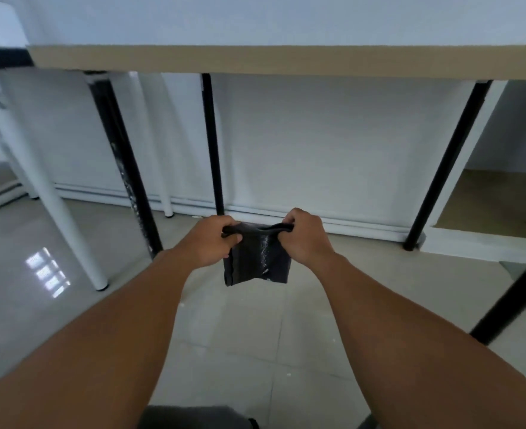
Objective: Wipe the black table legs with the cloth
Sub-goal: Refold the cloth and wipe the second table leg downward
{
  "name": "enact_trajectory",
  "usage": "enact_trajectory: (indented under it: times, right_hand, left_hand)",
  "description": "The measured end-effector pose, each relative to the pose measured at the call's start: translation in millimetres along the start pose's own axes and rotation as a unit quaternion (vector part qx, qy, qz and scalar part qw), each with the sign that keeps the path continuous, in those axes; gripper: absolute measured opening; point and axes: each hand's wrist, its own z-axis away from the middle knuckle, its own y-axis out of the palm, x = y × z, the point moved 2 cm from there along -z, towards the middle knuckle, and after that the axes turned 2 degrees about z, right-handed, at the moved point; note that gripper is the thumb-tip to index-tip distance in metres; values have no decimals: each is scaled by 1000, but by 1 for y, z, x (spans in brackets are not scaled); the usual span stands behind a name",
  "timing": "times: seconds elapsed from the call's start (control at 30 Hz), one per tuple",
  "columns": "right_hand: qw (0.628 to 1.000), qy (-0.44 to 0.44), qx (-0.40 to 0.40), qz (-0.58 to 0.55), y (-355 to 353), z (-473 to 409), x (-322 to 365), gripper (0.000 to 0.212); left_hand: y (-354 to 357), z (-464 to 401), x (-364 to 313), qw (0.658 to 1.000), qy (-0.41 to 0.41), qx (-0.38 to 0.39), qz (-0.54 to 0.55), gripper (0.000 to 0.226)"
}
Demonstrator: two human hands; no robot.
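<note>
A dark grey cloth (257, 261) with a pale smear hangs in front of me above the floor. My left hand (213, 239) grips its top left corner and my right hand (305, 235) grips its top right corner, stretching the upper edge between them. The wooden tabletop (286, 58) runs across the view above. Black table legs stand under it: a dusty one at the left (125, 168), a thin one at the back middle (213, 144), one at the right (450, 162), and a near one at the far right (515, 301). The cloth touches no leg.
White legs of another table (54, 209) stand at the left, with one more white leg (165, 181) behind. A white wall with a low skirting (317, 224) lies behind the table. The floor is glossy grey tile (240, 335).
</note>
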Motion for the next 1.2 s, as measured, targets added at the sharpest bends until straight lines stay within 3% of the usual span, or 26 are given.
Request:
enact_trajectory:
  times: [0.27, 0.53, 0.83, 1.2]
  right_hand:
    - [998, -46, 41, -13, 76, -12, 69, 19]
    - [994, -71, 34, -73, 135, -33, 132, 26]
    - [982, -52, -34, -181, 181, -74, 172, 30]
    - [956, -131, -75, -253, 178, -122, 208, 15]
  left_hand:
    - [-71, 40, 50, 996, -25, -84, -18, 10]
    - [-138, 39, 96, 978, -40, -205, -5, 6]
    - [-171, 8, 126, 948, -47, -313, -8, 4]
    - [-214, -45, 130, 921, -4, -377, 99, 7]
